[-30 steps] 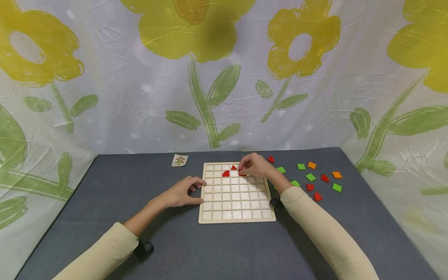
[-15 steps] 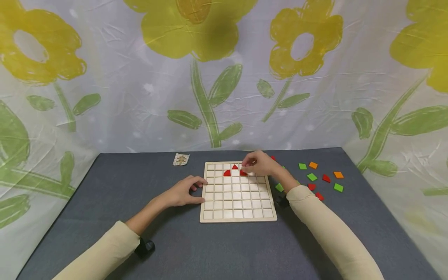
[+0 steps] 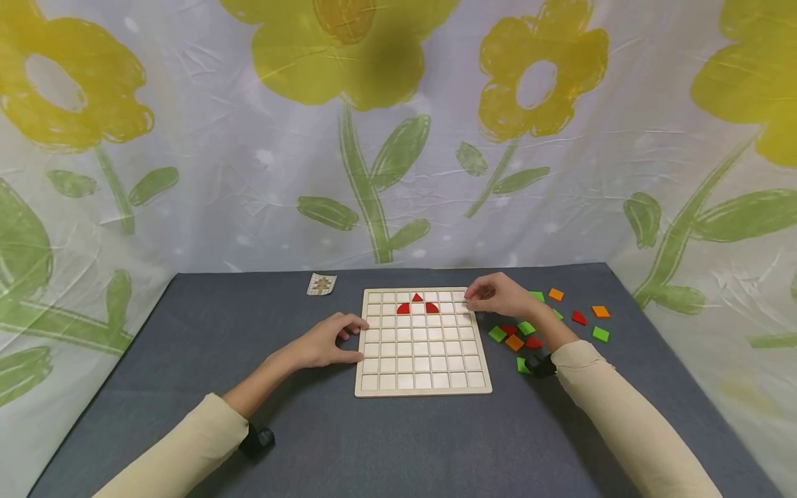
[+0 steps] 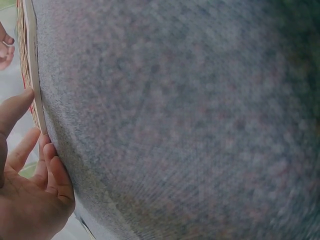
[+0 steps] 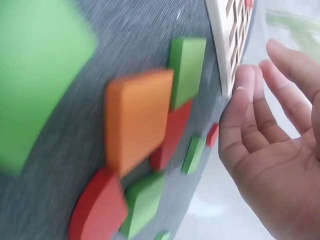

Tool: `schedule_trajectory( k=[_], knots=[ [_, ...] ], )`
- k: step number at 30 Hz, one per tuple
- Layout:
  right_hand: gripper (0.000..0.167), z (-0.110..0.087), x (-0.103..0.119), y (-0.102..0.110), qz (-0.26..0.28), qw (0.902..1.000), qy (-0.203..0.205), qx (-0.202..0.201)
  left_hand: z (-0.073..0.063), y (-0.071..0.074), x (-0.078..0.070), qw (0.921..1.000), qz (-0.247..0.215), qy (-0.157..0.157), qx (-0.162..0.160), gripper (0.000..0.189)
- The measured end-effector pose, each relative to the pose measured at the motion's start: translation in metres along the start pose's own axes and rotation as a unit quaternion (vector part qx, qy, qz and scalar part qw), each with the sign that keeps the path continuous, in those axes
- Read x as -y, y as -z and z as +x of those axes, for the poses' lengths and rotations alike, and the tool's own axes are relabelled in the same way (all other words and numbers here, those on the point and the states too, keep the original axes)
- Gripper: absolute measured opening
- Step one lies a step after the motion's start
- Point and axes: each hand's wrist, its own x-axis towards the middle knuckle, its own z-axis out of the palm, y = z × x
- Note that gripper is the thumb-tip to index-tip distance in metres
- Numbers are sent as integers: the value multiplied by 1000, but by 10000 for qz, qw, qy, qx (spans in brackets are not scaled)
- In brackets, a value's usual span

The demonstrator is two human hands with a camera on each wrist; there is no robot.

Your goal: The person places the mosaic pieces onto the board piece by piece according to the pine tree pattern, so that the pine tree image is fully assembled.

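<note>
A pale wooden grid board (image 3: 405, 366) lies on the dark table. In its upper rows sit a small red triangle (image 3: 417, 298) and two red round-sided pieces, one to the left (image 3: 403, 308) and one to the right (image 3: 432, 308) below it. My left hand (image 3: 326, 342) touches the board's left edge with thumb and fingertips; in the left wrist view the fingers (image 4: 31, 96) meet the rim. Over the board's upper right edge is my right hand (image 3: 501, 296), its fingers loosely bent and nothing between them. The right wrist view shows the same bare palm (image 5: 285, 170).
Right of the board lie loose green, red and orange pieces, among them an orange square (image 3: 514, 343) and a green one (image 3: 600, 334). The right forearm covers some of them. A small patterned card (image 3: 321, 284) lies behind the board to the left. Flowered cloth (image 3: 261, 207) hangs behind the table.
My right hand has drawn back rightward from the board's upper middle, leaving the right-hand red round-sided piece in its cell, fully uncovered. The left hand keeps its place at the edge.
</note>
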Motion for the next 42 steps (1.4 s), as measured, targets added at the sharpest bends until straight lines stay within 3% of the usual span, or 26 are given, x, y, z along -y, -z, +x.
schedule_trajectory(
  k=[7, 19, 33, 42],
  knots=[
    [24, -27, -6, 14, 280, 9985, -398, 251, 0, -2, 0, 10000, -13, -31, 0, 51],
    [29, -56, -11, 15, 360, 9966, -92, 735, 0, -4, 4, 10000, -40, -60, 18, 51],
    [22, -57, -6, 5, -405, 9966, -87, 706, -4, -2, 3, 9999, -10, -153, -32, 51],
    [20, -56, -9, 4, -445, 9969, -175, 631, 0, -1, 4, 9999, -13, -118, -39, 52]
  ],
)
